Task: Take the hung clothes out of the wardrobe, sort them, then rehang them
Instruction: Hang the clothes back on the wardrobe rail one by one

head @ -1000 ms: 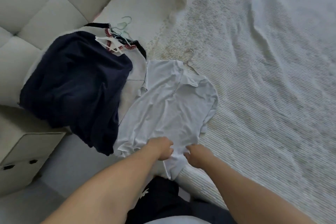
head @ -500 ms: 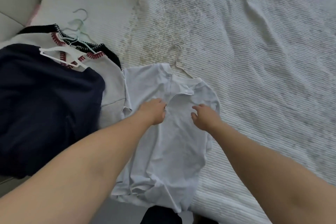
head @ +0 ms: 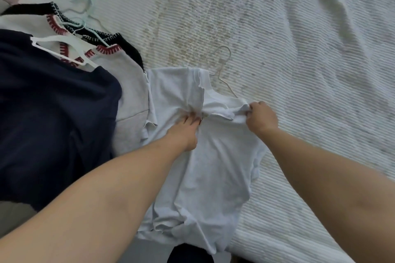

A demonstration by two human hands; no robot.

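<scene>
You're mid-sort, working the white tee (head: 213,156) flat on the bed (head: 299,70). Your right hand (head: 261,116) has fingers curled tight, pinching the shoulder fabric; your left hand (head: 188,130) pins the neckline w/ fingers bunched into the cloth, though I can't tell if it truly grips or just presses. The wire hanger (head: 223,66) pokes out just beyond your left hand, its hook clear of the collar. Next move prob calls for keeping that pinch & seating or freeing the hanger w/o stretching the neck. Count: one white tee, one navy garment (head: 53,117) & one grey top w/ red stitching (head: 130,83) piled left of your left hand, approx three more hangers (head: 85,6) there.
</scene>
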